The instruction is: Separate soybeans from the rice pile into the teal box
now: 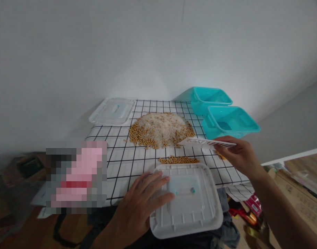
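My left hand (pixel 141 200) grips the left side of a translucent white plastic lid (pixel 197 218), with its fingers laid over the top. This lid reaches past the table's front edge. Just behind its far rim lies a strip of yellow soybeans (pixel 178 159). In my right hand (pixel 238 154) is a thin white slotted plastic piece (pixel 200 142), seen nearly edge-on. Its far end is by the front right of a heap of white rice grains (pixel 163 126) ringed with soybeans (pixel 143 136). Whether that tip touches the heap cannot be made out.
Two turquoise bins (pixel 211 98) (pixel 232 119) stand at the table's right rear. Another clear lid (pixel 113 110) lies at the back left. A white cloth with a black grid (pixel 119 166) covers the table against the wall. Cardboard (pixel 295 197) and packets are on the floor at right.
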A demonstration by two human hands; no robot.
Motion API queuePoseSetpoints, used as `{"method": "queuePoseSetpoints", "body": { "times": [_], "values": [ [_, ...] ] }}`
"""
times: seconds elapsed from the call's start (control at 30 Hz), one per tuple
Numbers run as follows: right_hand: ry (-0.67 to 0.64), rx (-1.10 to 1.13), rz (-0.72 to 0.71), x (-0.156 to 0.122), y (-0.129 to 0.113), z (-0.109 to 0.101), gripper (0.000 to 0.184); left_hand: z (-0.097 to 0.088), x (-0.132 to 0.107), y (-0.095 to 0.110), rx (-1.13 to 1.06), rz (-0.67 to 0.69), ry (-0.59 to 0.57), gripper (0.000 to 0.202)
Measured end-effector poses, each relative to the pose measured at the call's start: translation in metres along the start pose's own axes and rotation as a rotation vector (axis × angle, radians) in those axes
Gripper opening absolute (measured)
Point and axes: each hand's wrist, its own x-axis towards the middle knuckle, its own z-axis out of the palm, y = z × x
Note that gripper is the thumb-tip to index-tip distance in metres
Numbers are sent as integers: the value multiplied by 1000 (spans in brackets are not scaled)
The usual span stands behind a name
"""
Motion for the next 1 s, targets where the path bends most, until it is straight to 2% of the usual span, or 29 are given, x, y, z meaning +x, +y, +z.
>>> {"method": "queuePoseSetpoints", "body": {
  "times": [0.37, 0.6, 0.87, 1.0],
  "values": [
    [-41, -54, 4, -3, -2, 5, 23, -2, 0, 2, 13, -3, 8, 53],
    [-37, -55, 31, -3, -3, 5, 23, 1, 1, 0, -23, -5, 29, 39],
    [-74, -22, 26, -2, -5, 4, 21, 0, 0, 0, -19, -10, 28, 38],
    [-48, -13, 10, -2, -4, 5, 22, 1, 0, 0, -6, 2, 23, 40]
  ]
}}
